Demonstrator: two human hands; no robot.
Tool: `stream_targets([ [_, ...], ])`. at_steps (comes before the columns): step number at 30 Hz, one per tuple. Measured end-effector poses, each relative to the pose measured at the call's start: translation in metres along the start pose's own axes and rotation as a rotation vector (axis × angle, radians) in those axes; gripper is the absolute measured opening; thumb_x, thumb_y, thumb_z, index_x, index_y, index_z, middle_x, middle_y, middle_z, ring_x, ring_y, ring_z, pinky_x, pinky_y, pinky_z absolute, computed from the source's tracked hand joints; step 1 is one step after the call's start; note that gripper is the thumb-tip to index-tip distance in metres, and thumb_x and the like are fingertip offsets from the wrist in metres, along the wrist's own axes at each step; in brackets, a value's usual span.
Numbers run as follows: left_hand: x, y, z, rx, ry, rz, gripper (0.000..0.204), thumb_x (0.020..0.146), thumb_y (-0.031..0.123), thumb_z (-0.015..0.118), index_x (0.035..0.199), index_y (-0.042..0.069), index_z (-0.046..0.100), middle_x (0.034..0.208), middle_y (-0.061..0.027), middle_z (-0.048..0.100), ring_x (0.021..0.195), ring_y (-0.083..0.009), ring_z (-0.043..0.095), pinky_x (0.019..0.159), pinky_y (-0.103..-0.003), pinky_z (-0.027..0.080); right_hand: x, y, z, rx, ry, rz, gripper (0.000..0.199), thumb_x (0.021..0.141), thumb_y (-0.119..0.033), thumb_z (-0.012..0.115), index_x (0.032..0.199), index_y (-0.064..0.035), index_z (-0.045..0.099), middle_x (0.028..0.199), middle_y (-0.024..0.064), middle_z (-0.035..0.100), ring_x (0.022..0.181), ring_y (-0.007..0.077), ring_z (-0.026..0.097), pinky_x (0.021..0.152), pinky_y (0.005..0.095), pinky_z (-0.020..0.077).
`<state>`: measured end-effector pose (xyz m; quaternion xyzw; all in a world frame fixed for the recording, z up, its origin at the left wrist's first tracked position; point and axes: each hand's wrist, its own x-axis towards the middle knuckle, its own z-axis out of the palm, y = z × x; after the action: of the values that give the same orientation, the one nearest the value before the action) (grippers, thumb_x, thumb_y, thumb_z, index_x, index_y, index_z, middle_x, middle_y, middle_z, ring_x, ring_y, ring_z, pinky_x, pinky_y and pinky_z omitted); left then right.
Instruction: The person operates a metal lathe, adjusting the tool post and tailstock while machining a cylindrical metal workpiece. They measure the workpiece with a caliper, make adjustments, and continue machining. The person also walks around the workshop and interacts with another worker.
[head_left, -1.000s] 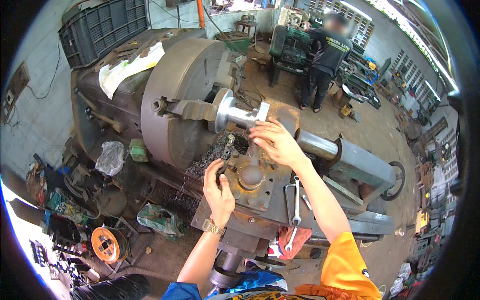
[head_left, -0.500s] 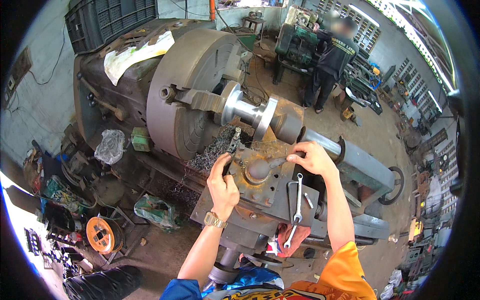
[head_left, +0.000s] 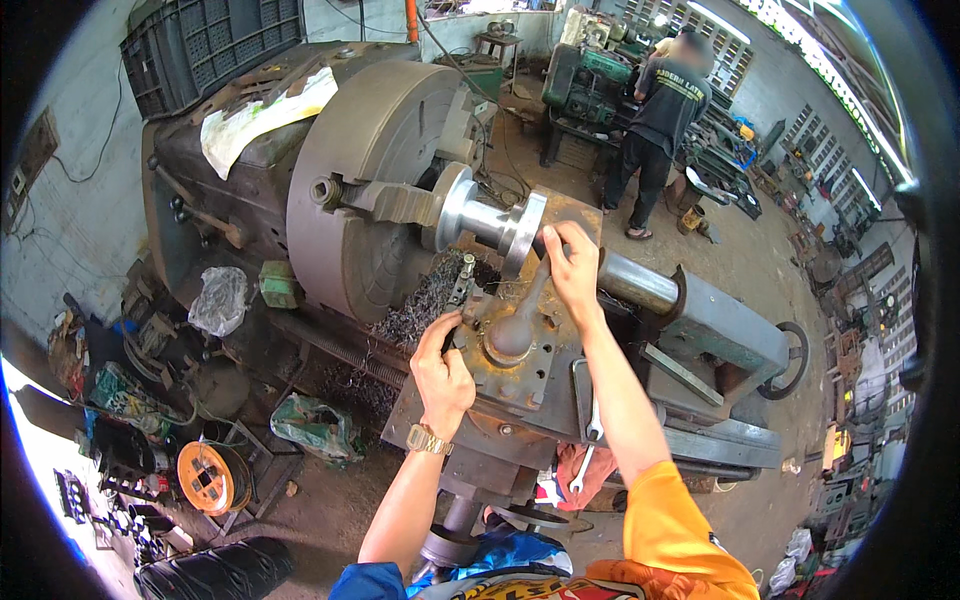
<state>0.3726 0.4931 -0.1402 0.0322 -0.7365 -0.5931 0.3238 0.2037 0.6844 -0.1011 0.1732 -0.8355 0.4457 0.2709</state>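
A square lathe tool post (head_left: 515,378) stands in the middle, with a rusty top and a ball-ended clamp lever (head_left: 537,290). My right hand (head_left: 572,270) is closed round the lever's far end, close to the tailstock side of the shiny metal workpiece (head_left: 487,222). My left hand (head_left: 443,378), with a watch on the wrist, has its fingers curled at the rear end of the tool holder (head_left: 462,283) on the post's left side. The large chuck (head_left: 345,190) grips the workpiece. My right forearm partly covers a spanner (head_left: 596,430) and a hex key (head_left: 579,385).
Metal swarf (head_left: 425,300) is heaped under the chuck. At the right, the tailstock (head_left: 725,340) bears a handwheel (head_left: 790,360). A red rag (head_left: 585,470) hangs by the carriage's near edge. Another person (head_left: 660,130) stands at a green machine behind.
My right hand has swung the clamp lever away from me and leftward, so it now points toward the workpiece. My left hand stays at the tool holder. The view has shifted slightly.
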Motion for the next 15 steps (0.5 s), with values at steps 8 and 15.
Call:
stream_targets([
  [8,0.001,-0.008,-0.001,0.023,-0.011,0.054,0.040,0.078,-0.002,0.044,0.110,-0.009,0.066,0.117,-0.0254,0.069,0.112,-0.0412,0.066,0.102,-0.045,0.050,-0.114,-0.037,-0.002,0.559,0.120,0.401,0.032,0.107,-0.026,0.053,0.115,0.0006,0.069,0.114,0.0074,0.070,0.110,0.0173,0.061,0.102,0.0323,0.0426],
  [15,0.002,-0.006,-0.002,0.061,-0.018,0.063,0.041,0.078,-0.003,0.041,0.110,-0.010,0.067,0.117,-0.0247,0.070,0.113,-0.0376,0.068,0.104,-0.040,0.049,-0.130,-0.046,0.008,0.559,0.156,0.497,0.032,0.108,-0.024,0.051,0.104,0.0020,0.070,0.098,0.0010,0.065,0.094,0.0110,0.054,0.089,0.0277,0.0405],
])
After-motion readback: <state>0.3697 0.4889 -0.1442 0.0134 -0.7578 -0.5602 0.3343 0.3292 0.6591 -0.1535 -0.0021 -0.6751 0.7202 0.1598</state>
